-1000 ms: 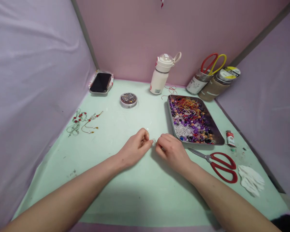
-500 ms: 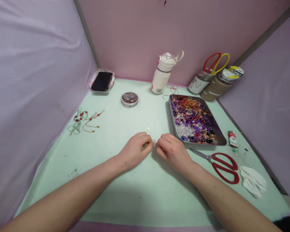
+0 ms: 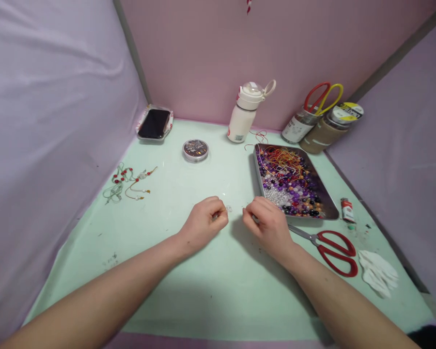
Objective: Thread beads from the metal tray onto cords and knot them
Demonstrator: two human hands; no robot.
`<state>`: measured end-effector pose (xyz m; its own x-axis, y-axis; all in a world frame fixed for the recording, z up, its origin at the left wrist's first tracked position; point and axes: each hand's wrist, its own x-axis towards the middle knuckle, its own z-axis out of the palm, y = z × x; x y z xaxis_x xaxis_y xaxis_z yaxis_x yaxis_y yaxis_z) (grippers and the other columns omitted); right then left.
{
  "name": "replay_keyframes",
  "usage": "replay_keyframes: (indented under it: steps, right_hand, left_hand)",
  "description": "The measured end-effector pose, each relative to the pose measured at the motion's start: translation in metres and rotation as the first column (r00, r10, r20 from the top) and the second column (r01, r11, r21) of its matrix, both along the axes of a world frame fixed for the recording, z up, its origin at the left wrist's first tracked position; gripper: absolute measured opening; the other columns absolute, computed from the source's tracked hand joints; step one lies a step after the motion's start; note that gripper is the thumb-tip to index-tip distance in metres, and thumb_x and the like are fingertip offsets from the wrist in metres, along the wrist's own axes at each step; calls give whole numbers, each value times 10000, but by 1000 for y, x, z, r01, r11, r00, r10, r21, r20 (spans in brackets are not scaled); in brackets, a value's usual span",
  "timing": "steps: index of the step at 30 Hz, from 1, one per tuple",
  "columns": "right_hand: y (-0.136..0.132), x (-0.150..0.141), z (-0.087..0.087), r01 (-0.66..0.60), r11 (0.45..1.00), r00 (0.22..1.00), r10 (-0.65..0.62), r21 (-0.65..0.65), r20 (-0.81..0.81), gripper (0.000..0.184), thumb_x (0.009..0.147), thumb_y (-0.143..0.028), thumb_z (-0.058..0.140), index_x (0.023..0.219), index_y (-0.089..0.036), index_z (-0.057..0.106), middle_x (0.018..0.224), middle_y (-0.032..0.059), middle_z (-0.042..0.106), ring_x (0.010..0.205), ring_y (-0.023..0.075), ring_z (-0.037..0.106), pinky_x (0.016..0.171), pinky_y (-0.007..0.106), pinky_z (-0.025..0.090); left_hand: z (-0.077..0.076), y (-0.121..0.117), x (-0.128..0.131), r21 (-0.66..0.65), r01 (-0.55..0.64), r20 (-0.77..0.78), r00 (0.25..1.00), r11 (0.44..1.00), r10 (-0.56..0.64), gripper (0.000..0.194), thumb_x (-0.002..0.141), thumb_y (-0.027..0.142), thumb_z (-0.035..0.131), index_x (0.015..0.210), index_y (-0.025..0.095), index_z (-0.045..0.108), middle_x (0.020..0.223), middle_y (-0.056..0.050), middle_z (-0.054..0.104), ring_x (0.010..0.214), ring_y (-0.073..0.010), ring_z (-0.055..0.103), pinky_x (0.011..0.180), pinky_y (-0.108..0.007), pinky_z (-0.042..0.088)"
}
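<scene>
My left hand [image 3: 205,221] is closed in a pinch over the middle of the table. A small bunch of clear beads [image 3: 228,209] sticks out past its fingertips. A short gap to the right, my right hand [image 3: 269,224] is closed too, thumb against curled fingers; what it holds, if anything, is too fine to see. Just behind the right hand lies a metal tray [image 3: 329,203] of purple, black, orange and clear beads [image 3: 276,196], with a tangle of red and yellow thread [image 3: 284,161] on top. Red-handled scissors [image 3: 323,242] rest beside my right wrist.
At left lies a green cord with red beads [image 3: 125,179]. Further back are a phone [image 3: 154,123], a round case [image 3: 195,150] and a white bottle [image 3: 241,116]. Jars [image 3: 297,127] stand behind the tray; a lighter [image 3: 347,210] and white glove [image 3: 378,272] lie at right.
My right hand has moved right, away from my left hand, widening the gap between them. The clear beads stay at my left fingertips. The view has shifted slightly.
</scene>
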<state>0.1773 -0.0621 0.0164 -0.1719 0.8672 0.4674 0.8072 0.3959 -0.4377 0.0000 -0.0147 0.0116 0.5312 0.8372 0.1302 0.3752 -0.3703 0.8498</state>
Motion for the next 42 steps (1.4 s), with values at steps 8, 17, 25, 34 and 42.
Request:
replay_keyframes:
  steps: [8, 17, 25, 34, 42]
  right_hand:
    - [-2, -6, 6, -245, 936, 675, -21, -251, -737, 213, 872, -204, 492, 659, -210, 501, 822, 39, 617, 791, 174, 577, 670, 303, 421]
    - [3, -8, 5, -351, 850, 276, -309, -394, -910, 203, 794, -247, 582, 621, -196, 489, 608, -35, 533, 520, 89, 390, 504, 228, 301]
    - [5, -10, 7, -334, 843, 275, -340, -421, -899, 218, 779, -263, 595, 613, -193, 473, 590, -40, 482, 501, 82, 337, 484, 234, 248]
    - [3, -6, -1, -378, 841, 348, -259, -388, -901, 210, 834, -251, 553, 648, -196, 473, 616, -38, 477, 529, 90, 340, 505, 240, 253]
    - [1, -6, -4, -364, 840, 467, -210, -403, -859, 229, 858, -292, 535, 659, -202, 465, 634, -30, 490, 531, 99, 345, 508, 245, 275]
  left_hand:
    - [4, -5, 1, -209, 21, 101, 995, 978, 0, 188, 787, 177, 427, 612, 188, 361, 632, 40, 378, 621, -109, 367, 598, -238, 307]
    - [9, -5, 2, -283, 110, 240, 970, 953, -41, 237, 820, 229, 435, 596, 186, 373, 809, -17, 474, 804, -140, 463, 769, -284, 392]
    - [4, 2, 0, -652, 221, 500, 845, 726, 191, 190, 773, 227, 487, 615, 172, 396, 845, -20, 504, 521, -61, 245, 481, -233, 258]
    - [4, -4, 4, -603, 192, 358, 933, 774, 48, 194, 827, 329, 551, 784, 202, 410, 599, 74, 387, 521, -71, 324, 511, -218, 263]
    - [3, -4, 1, -439, 137, 79, 990, 888, -113, 284, 789, 340, 590, 1027, 190, 631, 598, 62, 422, 547, -95, 354, 526, -229, 285]
